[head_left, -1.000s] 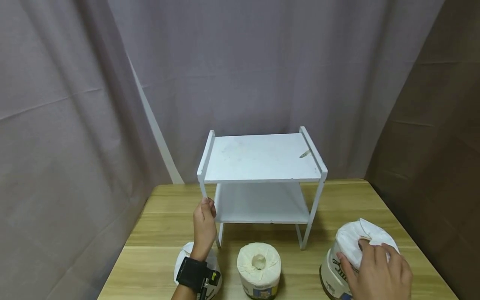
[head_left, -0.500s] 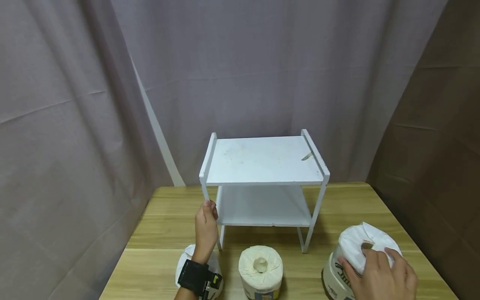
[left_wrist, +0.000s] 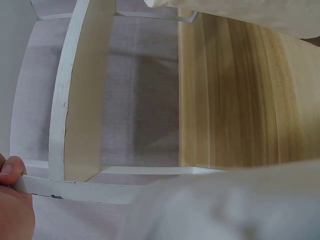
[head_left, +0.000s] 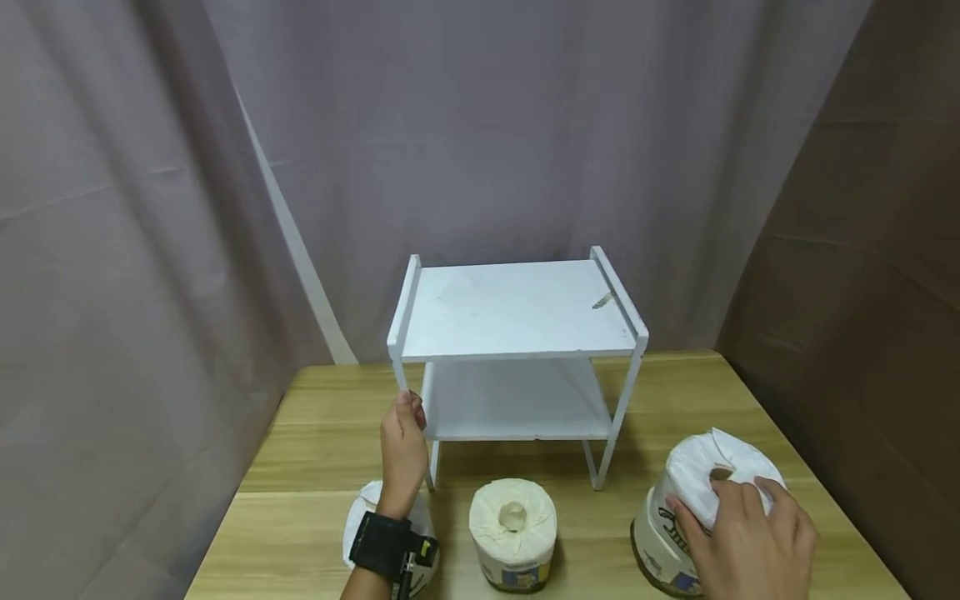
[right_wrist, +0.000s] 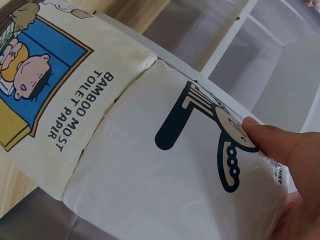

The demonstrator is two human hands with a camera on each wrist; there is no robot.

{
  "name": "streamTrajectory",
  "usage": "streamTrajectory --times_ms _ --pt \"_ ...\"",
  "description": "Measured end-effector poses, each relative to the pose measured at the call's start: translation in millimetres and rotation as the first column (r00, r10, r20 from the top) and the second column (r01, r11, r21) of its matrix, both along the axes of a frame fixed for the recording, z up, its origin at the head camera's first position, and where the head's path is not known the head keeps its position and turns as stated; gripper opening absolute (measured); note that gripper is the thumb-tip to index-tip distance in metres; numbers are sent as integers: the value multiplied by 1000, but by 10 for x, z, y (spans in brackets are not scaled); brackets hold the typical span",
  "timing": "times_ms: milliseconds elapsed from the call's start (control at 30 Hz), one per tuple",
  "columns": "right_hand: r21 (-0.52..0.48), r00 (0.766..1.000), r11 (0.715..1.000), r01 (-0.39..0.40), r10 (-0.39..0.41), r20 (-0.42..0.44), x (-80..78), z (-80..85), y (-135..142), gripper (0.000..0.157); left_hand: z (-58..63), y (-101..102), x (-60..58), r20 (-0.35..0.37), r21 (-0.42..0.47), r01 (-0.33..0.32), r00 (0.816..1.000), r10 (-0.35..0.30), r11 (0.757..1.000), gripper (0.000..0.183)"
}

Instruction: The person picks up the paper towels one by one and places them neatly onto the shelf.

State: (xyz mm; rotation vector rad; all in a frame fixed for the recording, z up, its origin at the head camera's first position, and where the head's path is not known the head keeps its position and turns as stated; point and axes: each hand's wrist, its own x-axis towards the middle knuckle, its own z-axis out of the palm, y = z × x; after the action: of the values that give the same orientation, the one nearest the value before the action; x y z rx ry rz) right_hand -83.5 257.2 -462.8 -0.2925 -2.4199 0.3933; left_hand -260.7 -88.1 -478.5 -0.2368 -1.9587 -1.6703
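Observation:
My left hand (head_left: 403, 446) grips the front left leg of a white two-tier shelf (head_left: 517, 312). Its thumb and fingertips close round that leg at the edge of the left wrist view. At the right, my right hand (head_left: 753, 537) holds a white wrapped toilet roll (head_left: 686, 475) from above, thumb on its side. That roll sits on top of a cream printed toilet roll (head_left: 654, 542); their edges meet in the right wrist view. Another cream toilet roll (head_left: 513, 525) stands in front of the shelf. Beneath my left wrist, a further toilet roll (head_left: 363, 521) is partly hidden.
The shelf stands on a wooden table (head_left: 292, 475), toward its back edge. A grey curtain (head_left: 495, 125) hangs behind, and a brown one (head_left: 862, 292) closes off the right side. A black camera strap (head_left: 380, 546) wraps my left wrist.
The head view has shifted slightly, moving the whole scene a little up and left. Both hands keep their holds, and the shelf and rolls stay in place.

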Motion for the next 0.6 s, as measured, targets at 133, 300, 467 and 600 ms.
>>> streamTrajectory --times_ms 133,300,467,600 --pt "12 1000 1000 -17 17 -2 1 23 0 52 5 -13 0 -3 -8 -3 1000 3 1000 53" --pt "24 1000 1000 -3 2 10 -27 46 4 53 25 -15 7 -3 13 8 1000 -8 1000 55" --pt "35 1000 999 6 -7 11 -42 45 11 56 33 -12 7 8 25 0 1000 -1 1000 54" --pt "32 1000 999 -12 11 9 -32 35 24 55 26 -9 4 20 32 -2 1000 1 999 52"
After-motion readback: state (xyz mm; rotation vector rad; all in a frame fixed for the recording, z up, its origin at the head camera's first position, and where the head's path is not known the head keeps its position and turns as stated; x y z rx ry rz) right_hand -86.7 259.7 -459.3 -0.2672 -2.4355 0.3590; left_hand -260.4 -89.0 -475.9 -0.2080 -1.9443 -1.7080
